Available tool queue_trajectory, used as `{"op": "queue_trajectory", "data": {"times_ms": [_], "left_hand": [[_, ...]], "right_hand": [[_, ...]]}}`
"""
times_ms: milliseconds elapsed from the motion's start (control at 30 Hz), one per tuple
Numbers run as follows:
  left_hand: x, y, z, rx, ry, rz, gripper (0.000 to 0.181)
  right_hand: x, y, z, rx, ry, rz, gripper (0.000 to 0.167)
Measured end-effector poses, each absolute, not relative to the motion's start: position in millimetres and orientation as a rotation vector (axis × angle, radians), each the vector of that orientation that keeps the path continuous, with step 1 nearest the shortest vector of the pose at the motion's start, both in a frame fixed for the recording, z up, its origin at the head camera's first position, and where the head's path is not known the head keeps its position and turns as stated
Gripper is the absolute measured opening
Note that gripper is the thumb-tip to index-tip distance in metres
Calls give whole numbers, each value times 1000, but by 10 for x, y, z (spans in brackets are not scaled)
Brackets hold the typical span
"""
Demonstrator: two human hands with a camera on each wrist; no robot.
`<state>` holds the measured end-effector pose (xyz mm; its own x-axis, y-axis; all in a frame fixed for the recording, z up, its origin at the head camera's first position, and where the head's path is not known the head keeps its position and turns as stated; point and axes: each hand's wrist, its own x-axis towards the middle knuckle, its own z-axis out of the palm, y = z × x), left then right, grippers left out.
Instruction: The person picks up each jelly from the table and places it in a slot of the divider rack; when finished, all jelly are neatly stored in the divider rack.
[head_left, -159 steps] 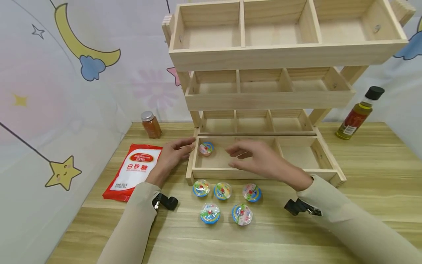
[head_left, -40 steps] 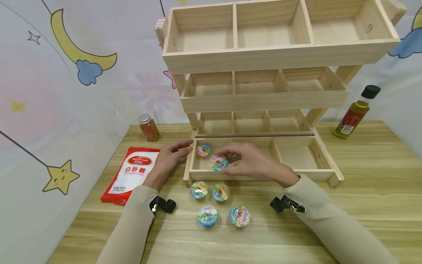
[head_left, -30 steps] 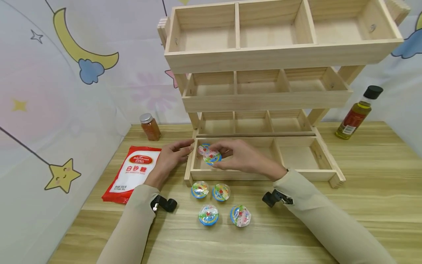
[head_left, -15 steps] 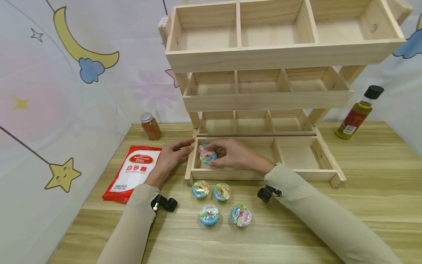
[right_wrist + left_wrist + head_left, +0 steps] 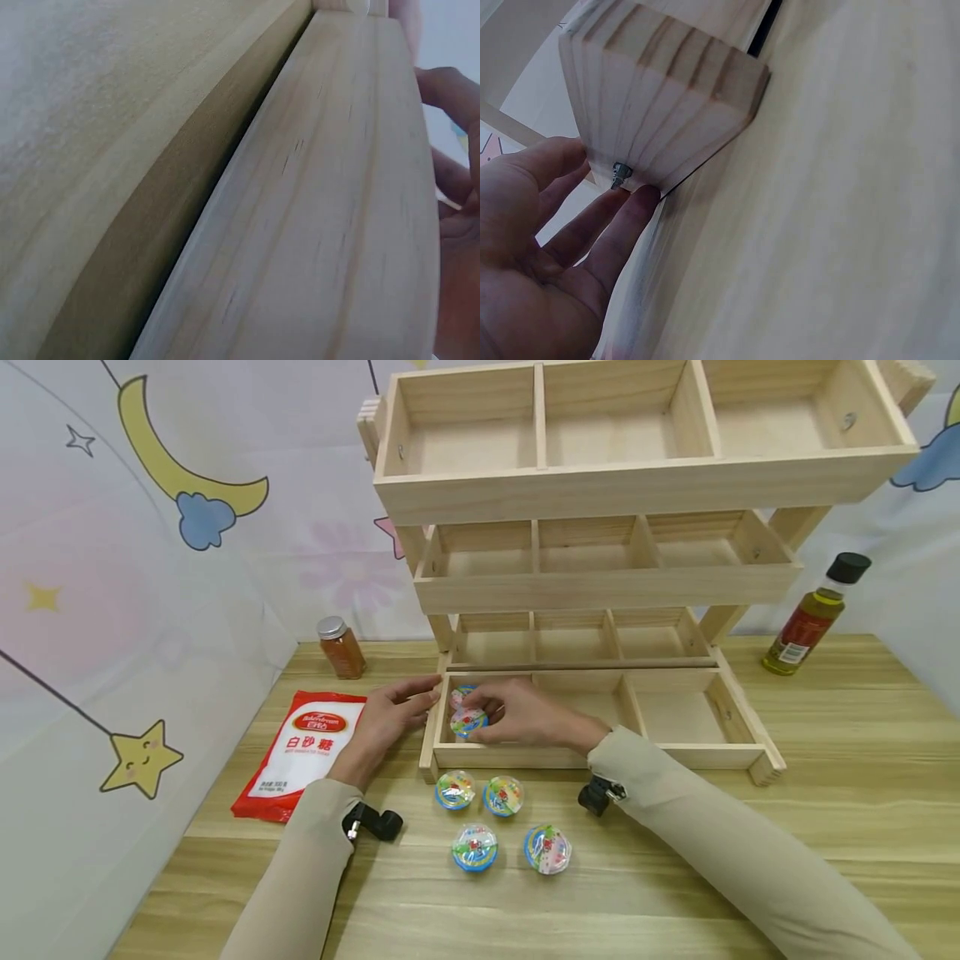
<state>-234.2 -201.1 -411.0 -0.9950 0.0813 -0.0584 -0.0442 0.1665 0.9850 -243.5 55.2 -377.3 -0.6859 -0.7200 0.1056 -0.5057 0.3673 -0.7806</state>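
Two cups point(image 5: 468, 723) are near the tray's left edge point(image 5: 441, 718).

The head view was bright, with soft shadow beside the left sleeve point(image 5: 296, 868) and glare on the cups point(image 5: 475, 848); both wrist views were dimmer and softer.

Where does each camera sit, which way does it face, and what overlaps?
Head: on the person's head, facing forward and down at the wooden rack and cups; left hand, right hand and sleeves show.
Left wrist: worn there, facing the rack's wooden end; palm and fingers show.
Right wrist: worn there, facing along a wooden board; part of that hand shows.
Shared: head and left wrist both show the left hand at the rack.
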Motion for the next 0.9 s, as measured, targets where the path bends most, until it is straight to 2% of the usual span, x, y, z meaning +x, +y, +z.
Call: {"op": "queue_trajectory", "data": {"times_ms": [900], "left_hand": [[-2333,-2004,-4100,30,2305,1977,41]], "right_hand": [[-2529,515,-3795,-1126,2361,-1066,39]]}}
